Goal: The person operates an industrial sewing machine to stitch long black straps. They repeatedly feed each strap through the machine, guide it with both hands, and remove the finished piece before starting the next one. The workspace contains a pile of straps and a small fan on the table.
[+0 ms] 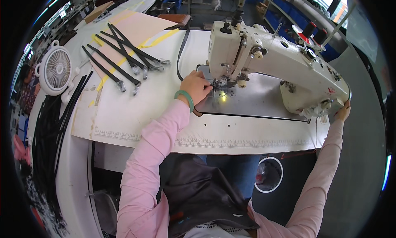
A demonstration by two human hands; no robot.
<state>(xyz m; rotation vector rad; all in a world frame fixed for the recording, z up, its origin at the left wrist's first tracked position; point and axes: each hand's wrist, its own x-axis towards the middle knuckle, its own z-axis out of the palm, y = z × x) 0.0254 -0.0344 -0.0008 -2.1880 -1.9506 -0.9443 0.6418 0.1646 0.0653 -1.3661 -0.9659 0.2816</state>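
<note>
A cream sewing machine (305, 58) stands on the white table, its needle area (218, 87) lit by a small lamp. My left hand (196, 88), with a green bangle (185, 98) on the wrist, is closed beside the presser foot. Its fingertips pinch a narrow black strap (180, 58), which curves away behind the hand toward the far edge; the pinched end is mostly hidden. At the machine's right end, my right hand (343, 112) curls round the handwheel (350, 91), with its fingers partly out of sight.
Several black straps (119, 46) with plastic-wrapped ends lie on the table, partly over pinkish board edged with yellow tape (159, 39). A white fan (57, 69) stands left, above hanging black strips (47, 135). Below is a white-rimmed bin (282, 176); thread spools (309, 30) stand behind the machine.
</note>
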